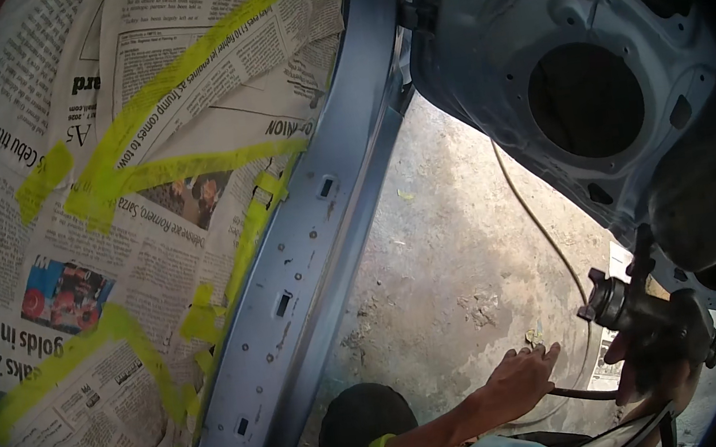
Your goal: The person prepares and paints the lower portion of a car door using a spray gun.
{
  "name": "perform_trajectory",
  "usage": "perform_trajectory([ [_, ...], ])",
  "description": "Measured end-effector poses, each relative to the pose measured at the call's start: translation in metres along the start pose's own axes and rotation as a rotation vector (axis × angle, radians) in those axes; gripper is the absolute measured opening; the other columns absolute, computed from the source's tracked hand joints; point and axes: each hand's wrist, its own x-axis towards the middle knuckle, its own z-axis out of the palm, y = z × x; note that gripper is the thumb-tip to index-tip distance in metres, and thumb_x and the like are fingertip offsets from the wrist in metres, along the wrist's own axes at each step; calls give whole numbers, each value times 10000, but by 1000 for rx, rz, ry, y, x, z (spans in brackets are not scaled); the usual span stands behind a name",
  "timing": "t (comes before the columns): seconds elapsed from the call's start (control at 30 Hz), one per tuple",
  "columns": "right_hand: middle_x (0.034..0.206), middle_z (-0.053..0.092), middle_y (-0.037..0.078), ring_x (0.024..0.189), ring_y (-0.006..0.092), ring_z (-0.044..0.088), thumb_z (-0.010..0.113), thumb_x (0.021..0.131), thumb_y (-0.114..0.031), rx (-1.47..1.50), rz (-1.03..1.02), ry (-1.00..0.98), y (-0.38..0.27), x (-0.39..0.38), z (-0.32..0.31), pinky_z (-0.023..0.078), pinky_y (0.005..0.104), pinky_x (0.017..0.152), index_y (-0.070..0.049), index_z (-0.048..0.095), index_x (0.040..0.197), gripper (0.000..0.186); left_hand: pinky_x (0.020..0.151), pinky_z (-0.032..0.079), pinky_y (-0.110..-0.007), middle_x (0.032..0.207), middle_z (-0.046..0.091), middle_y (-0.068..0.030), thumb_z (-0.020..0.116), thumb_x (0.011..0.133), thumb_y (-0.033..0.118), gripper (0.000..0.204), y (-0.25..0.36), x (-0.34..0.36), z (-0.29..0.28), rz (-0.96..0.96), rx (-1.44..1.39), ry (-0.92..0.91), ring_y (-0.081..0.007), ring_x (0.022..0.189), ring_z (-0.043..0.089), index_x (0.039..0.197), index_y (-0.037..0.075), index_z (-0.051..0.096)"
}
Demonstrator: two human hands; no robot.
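Note:
At the lower right, a dark spray gun (651, 313) is held upright in my right hand (654, 379), its ringed nozzle pointing left. The fingers wrap round the grip, partly in shadow. A dark hose (586, 394) runs from beneath the gun to my left hand (520, 375) and disappears behind it. My left fingers are curled about the hose, with one finger raised; the palm is hidden. A yellow-green band circles my left wrist. Near both hands is the bare grey-blue inner shell of an open car door (522, 33), with a large round opening.
On the left, newspaper (154, 88) and yellow-green masking tape (124, 176) cover the car's opening. A grey-blue sill (304, 257) runs diagonally beside it. Another stretch of hose (548, 240) lies on the stained concrete floor (434, 259). A dark rounded thing (366, 419) is at the bottom.

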Motion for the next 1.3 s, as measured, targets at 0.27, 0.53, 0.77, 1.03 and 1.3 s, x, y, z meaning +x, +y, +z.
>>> perform_trajectory([
  [0.27, 892, 664, 143, 527, 100, 579, 581, 901, -678, -42, -31, 85, 4, -1, -15, 379, 192, 456, 27, 541, 1239, 783, 950, 471, -476, 1162, 618, -259, 658, 928, 216, 674, 1, -1, 4, 2, 22, 7, -390, 1087, 622, 1453, -86, 363],
  [0.53, 912, 662, 138, 552, 97, 584, 581, 908, -664, -4, -14, -6, 0, 0, -5, 389, 197, 475, 25, 539, 1248, 770, 924, 488, -469, 1147, 611, -252, 689, 894, 168, 625, 2, -3, 3, 1, 7, 43, -381, 1047, 640, 1394, -90, 417],
  [0.77, 929, 661, 134, 574, 95, 588, 581, 914, -652, -7, -19, -3, -5, 1, -16, 399, 201, 492, 24, 538, 1257, 759, 945, 481, -471, 1181, 610, -250, 693, 889, 165, 633, 11, -3, -7, -14, -1, -22, -386, 1088, 628, 1404, -77, 416],
  [1.03, 948, 659, 129, 599, 92, 592, 582, 921, -638, -13, -74, -9, -11, 10, -1, 409, 206, 512, 22, 536, 1266, 746, 908, 482, -485, 1139, 625, -258, 671, 915, 192, 655, 10, -5, -4, 53, -5, 6, -397, 1067, 621, 1435, -87, 386],
  [1.3, 930, 690, 174, 505, 114, 588, 664, 784, -748, 68, -35, 177, -20, 11, 31, 431, 209, 437, 73, 492, 1337, 1005, 886, 494, -487, 1108, 625, -254, 676, 910, 199, 638, -12, -7, 8, 100, 24, 129, -402, 1027, 627, 1416, -85, 412],
])
